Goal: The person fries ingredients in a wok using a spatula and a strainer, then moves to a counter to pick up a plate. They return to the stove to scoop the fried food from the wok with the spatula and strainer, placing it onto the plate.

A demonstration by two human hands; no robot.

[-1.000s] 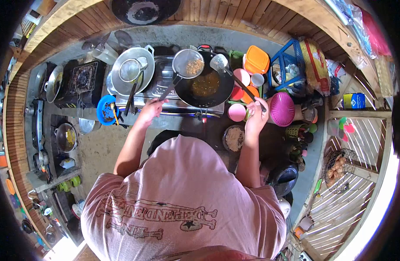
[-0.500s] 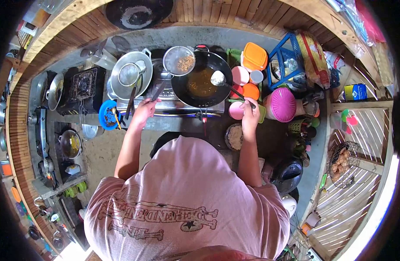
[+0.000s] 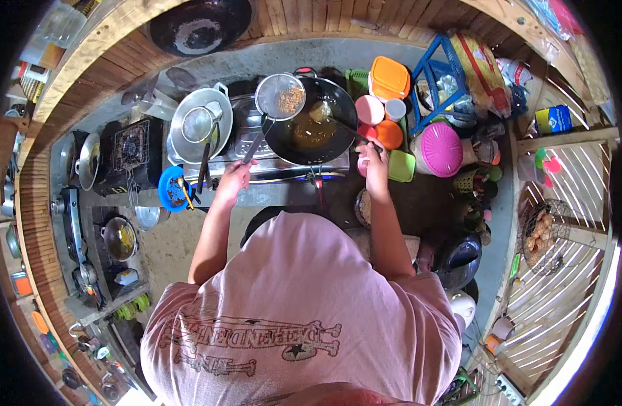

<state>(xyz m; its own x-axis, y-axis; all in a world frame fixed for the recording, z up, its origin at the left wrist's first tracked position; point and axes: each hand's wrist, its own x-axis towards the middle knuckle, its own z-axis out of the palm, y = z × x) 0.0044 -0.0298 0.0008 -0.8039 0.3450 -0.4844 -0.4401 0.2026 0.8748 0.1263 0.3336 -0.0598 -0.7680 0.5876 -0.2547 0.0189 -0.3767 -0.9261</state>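
My left hand point(image 3: 233, 183) is closed round the handle of a mesh strainer point(image 3: 270, 91). Small golden-brown bits point(image 3: 290, 101) lie in its mesh, over the left rim of a black wok point(image 3: 341, 139). Brownish oil point(image 3: 311, 135) with a few pieces in it fills the wok's bottom. On the right, my right hand point(image 3: 375, 169) grips the dark handle of a ladle point(image 3: 320, 110), whose bowl is down at the oil's edge inside the wok. The wok sits on a gas stove point(image 3: 253, 139).
Left of the stove stands a metal pot point(image 3: 219, 145) with another strainer point(image 3: 198, 124) on it. A blue bowl point(image 3: 170, 197) sits in front. Orange tubs point(image 3: 390, 80), a pink-lidded container point(image 3: 441, 150) and a blue rack point(image 3: 426, 64) crowd the right side.
The ladle's bowl has moved left and down into the wok, and its pale load no longer shows. My right hand has shifted left. The strainer stays at the wok's left rim.
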